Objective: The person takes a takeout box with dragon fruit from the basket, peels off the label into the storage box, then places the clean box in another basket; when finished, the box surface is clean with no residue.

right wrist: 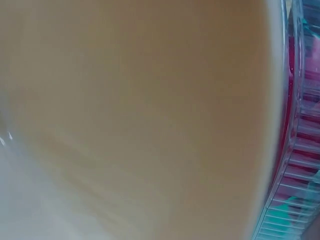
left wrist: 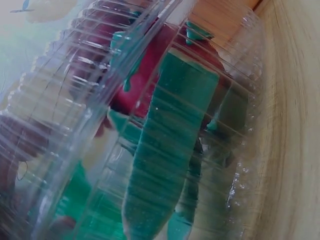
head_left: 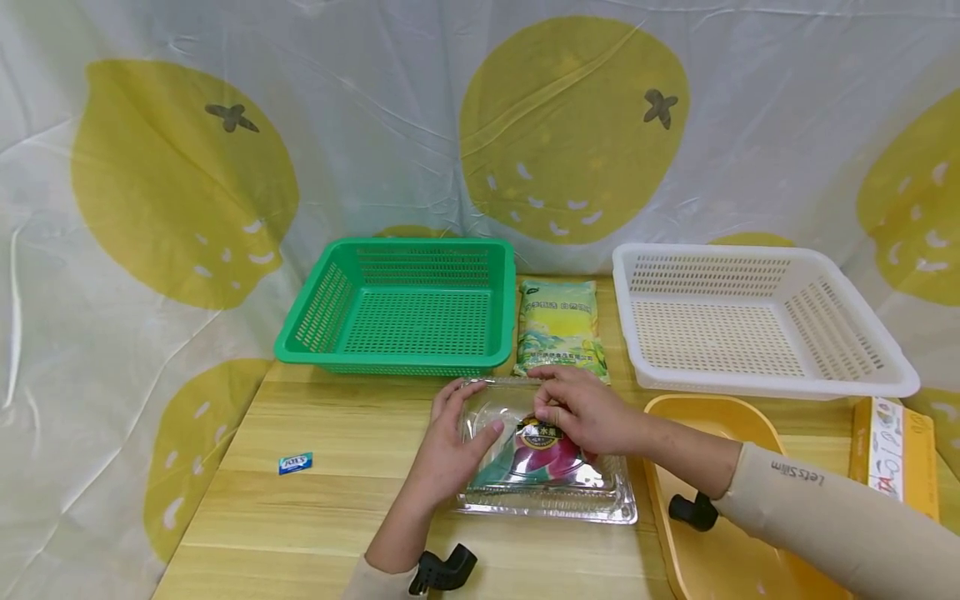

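Note:
A clear plastic clamshell box lies on the table in the middle of the head view. Inside is something magenta and green that looks like a dragon fruit, and a black and gold label sits on the lid. My left hand rests on the box's left side, thumb stretched over the lid and fingers spread at the far left corner. With thumb and curled index finger, my right hand pinches at the label's upper edge. In the right wrist view only the box's ribbed side shows, at the right border.
Behind the box stand a green basket and a white basket, with a yellow-green printed bag between them. An orange tray lies under the right forearm, beside an orange and white carton. A small blue packet lies left.

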Action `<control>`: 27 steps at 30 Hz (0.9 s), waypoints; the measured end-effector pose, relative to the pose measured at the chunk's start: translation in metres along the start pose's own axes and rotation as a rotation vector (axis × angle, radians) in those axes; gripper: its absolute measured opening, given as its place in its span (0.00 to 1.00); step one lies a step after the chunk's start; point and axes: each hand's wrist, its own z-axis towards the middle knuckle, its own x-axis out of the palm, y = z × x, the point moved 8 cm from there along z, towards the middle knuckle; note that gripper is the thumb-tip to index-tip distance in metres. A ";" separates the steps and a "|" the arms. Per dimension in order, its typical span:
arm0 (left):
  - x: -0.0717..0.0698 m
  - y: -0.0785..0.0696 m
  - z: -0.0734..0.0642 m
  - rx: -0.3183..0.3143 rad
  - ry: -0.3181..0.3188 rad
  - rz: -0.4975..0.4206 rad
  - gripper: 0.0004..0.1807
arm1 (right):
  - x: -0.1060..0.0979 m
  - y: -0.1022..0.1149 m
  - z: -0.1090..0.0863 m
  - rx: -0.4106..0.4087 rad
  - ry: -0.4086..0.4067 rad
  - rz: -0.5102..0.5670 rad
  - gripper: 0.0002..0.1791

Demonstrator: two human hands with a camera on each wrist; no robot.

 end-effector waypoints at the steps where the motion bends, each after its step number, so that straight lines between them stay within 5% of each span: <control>1: 0.000 0.000 0.000 -0.002 0.000 -0.004 0.31 | 0.000 0.000 0.000 -0.001 0.002 0.010 0.09; 27: 0.000 0.002 0.003 -0.010 0.005 -0.022 0.30 | -0.001 -0.006 -0.002 0.032 0.060 0.183 0.07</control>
